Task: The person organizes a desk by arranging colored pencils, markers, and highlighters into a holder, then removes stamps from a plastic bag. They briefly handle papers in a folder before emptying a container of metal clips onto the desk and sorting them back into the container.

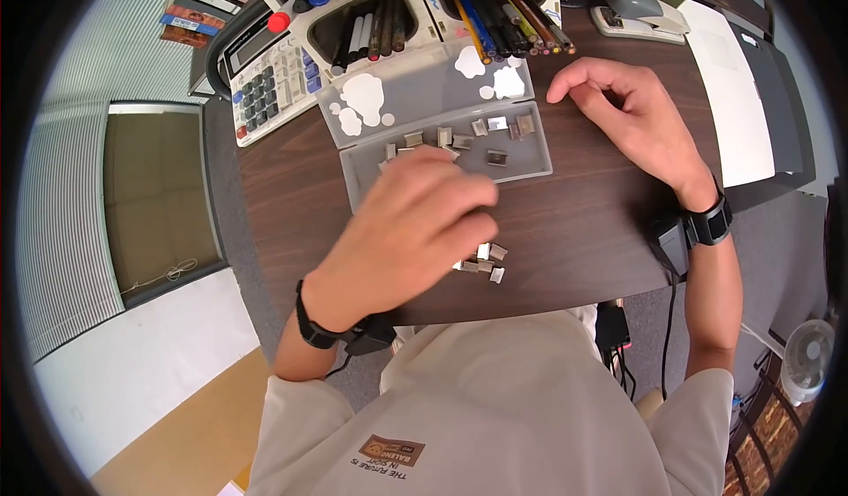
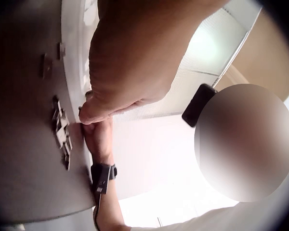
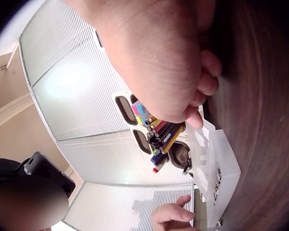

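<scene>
My left hand (image 1: pixel 415 222) is over the front of the grey plastic box (image 1: pixel 541 171), between it and a small pile of metal clips (image 1: pixel 497 275) on the table. Its fingers bend downward, and motion blurs them in the head view. A small dark bit shows right at the fingertips in the left wrist view; I cannot tell whether they pinch it. Several more metal clips (image 1: pixel 496 158) lie scattered inside the box. To the right of the box, my right hand (image 1: pixel 632 116) rests on the table, fingers loosely curled, holding nothing.
The box's lid (image 1: pixel 415 90) lies folded back behind it. Farther back stands a white organizer (image 1: pixel 424 10) with pens and pencils (image 1: pixel 512 19). A calculator (image 1: pixel 274 85) is at the left, a stapler (image 1: pixel 640 23) at the back right. The table's curved front edge (image 1: pixel 530 313) is near the body.
</scene>
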Action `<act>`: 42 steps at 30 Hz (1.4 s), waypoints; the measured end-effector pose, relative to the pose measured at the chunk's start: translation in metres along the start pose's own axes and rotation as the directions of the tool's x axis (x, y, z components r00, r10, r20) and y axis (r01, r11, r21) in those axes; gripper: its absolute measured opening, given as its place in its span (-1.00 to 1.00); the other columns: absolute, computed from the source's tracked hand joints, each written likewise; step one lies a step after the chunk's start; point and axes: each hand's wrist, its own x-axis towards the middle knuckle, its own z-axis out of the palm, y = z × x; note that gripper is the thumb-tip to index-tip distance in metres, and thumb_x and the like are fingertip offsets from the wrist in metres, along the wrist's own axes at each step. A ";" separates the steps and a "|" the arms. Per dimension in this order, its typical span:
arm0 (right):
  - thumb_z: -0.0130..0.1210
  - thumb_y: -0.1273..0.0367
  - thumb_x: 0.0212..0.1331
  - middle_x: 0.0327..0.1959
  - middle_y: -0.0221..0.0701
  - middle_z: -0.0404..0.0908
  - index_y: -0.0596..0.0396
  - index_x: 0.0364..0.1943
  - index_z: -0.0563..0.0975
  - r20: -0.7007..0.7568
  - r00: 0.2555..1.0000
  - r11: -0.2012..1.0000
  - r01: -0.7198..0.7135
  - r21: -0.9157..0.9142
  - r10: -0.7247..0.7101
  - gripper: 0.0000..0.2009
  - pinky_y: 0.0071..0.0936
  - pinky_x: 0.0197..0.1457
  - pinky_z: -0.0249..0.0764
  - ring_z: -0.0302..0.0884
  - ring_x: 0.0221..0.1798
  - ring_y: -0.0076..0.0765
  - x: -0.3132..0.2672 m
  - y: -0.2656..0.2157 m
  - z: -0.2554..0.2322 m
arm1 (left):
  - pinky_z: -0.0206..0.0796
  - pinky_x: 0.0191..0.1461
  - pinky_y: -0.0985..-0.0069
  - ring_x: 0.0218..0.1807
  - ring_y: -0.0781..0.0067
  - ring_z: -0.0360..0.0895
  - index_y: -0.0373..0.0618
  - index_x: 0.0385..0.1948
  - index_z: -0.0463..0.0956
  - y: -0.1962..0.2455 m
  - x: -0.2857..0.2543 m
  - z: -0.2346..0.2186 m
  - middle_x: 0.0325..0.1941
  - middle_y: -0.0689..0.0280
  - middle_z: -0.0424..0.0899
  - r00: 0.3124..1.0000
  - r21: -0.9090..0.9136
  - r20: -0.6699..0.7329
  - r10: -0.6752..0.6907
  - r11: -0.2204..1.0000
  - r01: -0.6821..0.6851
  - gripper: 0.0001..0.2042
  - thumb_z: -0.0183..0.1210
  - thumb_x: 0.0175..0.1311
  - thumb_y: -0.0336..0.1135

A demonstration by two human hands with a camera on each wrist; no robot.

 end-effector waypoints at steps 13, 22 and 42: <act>0.05 0.43 0.42 -0.43 -0.58 0.56 0.09 -0.12 0.71 -0.005 1.000 1.000 0.001 0.006 -0.001 -0.82 -0.58 -0.28 0.33 0.34 -0.38 -0.69 0.001 0.001 0.001 | 0.36 0.11 0.23 0.00 0.20 0.44 -0.12 -0.30 0.76 -0.037 -0.019 -0.045 0.04 0.34 0.63 0.910 0.161 -0.078 -0.406 0.896 0.414 -0.82 0.48 0.03 -0.49; 0.05 0.43 0.43 -0.41 -0.58 0.57 0.08 -0.12 0.71 0.009 1.000 1.000 -0.006 -0.015 0.006 -0.81 -0.58 -0.26 0.33 0.34 -0.37 -0.69 0.001 -0.002 -0.001 | 0.35 0.30 0.16 0.22 0.06 0.47 -0.10 -0.35 0.75 -0.028 -0.012 -0.050 0.18 0.29 0.64 0.939 0.139 -0.018 -0.343 0.929 0.342 -0.84 0.49 0.00 -0.45; 0.04 0.43 0.44 -0.42 -0.61 0.57 0.08 -0.11 0.70 0.010 1.000 1.000 -0.011 -0.001 0.011 -0.81 -0.59 -0.29 0.32 0.32 -0.39 -0.71 0.001 0.002 0.000 | 0.22 0.50 0.07 0.53 -0.01 0.31 -0.05 -0.46 0.69 -0.008 -0.004 -0.025 0.48 0.26 0.53 0.952 -0.149 0.277 -0.130 0.973 0.177 -0.80 0.54 -0.12 -0.36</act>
